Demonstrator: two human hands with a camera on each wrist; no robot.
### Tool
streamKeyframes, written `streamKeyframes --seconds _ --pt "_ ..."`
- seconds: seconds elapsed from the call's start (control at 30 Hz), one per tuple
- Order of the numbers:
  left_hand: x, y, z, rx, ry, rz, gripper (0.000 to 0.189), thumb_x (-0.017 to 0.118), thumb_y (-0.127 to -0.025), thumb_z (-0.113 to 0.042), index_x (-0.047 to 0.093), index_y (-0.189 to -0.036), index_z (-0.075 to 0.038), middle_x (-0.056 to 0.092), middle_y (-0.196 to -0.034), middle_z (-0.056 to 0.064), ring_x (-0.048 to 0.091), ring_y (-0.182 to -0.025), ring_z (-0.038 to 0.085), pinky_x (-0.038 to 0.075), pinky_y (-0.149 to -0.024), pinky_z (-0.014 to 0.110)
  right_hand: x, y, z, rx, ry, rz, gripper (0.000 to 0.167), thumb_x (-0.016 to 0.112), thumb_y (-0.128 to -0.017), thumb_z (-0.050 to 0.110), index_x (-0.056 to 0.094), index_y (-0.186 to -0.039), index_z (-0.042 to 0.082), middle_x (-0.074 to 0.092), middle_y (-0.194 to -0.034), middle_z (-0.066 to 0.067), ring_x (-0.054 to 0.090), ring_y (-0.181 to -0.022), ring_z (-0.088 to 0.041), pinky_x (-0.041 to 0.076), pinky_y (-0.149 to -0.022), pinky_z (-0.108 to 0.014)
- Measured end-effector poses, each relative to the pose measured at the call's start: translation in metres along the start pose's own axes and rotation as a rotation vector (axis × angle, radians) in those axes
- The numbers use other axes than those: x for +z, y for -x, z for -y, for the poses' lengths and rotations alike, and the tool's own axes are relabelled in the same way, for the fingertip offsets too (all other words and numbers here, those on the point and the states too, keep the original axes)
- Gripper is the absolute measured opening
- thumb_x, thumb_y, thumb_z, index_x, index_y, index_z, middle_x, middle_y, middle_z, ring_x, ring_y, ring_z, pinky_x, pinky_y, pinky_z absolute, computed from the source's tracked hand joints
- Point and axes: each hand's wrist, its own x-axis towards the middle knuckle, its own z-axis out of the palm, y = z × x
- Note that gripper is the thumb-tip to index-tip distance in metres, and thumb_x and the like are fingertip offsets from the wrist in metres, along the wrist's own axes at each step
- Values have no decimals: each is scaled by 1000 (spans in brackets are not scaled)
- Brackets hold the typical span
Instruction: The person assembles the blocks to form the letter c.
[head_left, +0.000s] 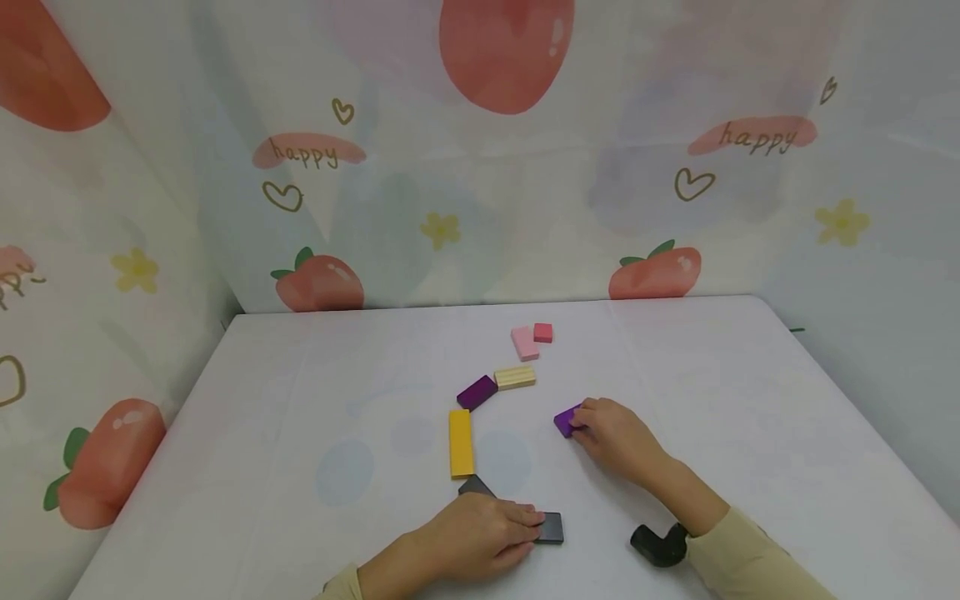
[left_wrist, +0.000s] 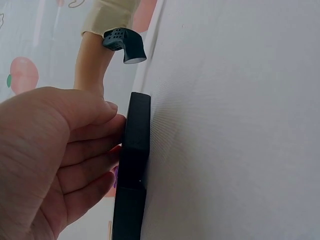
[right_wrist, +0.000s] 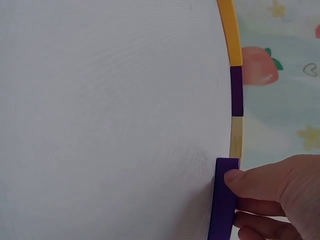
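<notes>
The right hand (head_left: pixel 617 440) has its grip pinching a purple block (head_left: pixel 566 422) between thumb and fingers, right of the tabletop's middle and well in from the right edge; whether the block touches the tabletop (head_left: pixel 300 400) I cannot tell. The left hand (head_left: pixel 483 535) has its grip extended, fingers close together and resting on a dark grey block (head_left: pixel 552 528) near the middle of the near edge, with no pinch around it. A 2nd dark grey block (head_left: pixel 474 485), angled and partly hidden by that hand, lies farther to the left; the left wrist view shows 2 dark blocks end to end.

From there a bent row runs toward the far edge: a yellow block (head_left: pixel 461 444) lengthwise, a dark purple block (head_left: pixel 477 392) tilted to the right, then a pale wooden block (head_left: pixel 515 377) touching its end. Beyond, apart from the row and near the far edge, lie a pink block (head_left: pixel 525 343) and a small red block (head_left: pixel 543 333) just beside it. A black curved device (head_left: pixel 660 546) sits at the right wrist, by the beige sleeve (head_left: pixel 750 558).
</notes>
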Motion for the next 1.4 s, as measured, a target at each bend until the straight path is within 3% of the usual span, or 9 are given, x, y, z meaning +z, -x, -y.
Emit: streamKeyframes --seconds 0.8,1.1,1.4 --pt "-3 1 0 -3 -16 -21 22 56 -92 -21 71 -107 -14 63 -112 -7 53 -107 -1 39 -87 11 -7 27 13 -71 -49 -25 16 77 -69 1 64 -74 10 58 -75 4 53 -69 -12 49 -61 -30" --pt "-3 1 -1 -9 -12 -20 22 56 -92 -21 71 -107 -14 63 -112 -7 53 -108 -1 39 -86 11 -5 39 23 -77 -3 -127 22 81 -62 -1 63 -71 10 54 -72 6 51 -66 -10 48 -58 -27" --pt "3 1 -1 -16 12 -19 23 55 -92 -22 70 -107 -14 63 -113 -8 51 -108 -2 40 -85 10 -4 48 29 -62 -4 -126 23 81 -61 1 63 -71 11 53 -72 7 49 -66 -8 48 -58 -26"
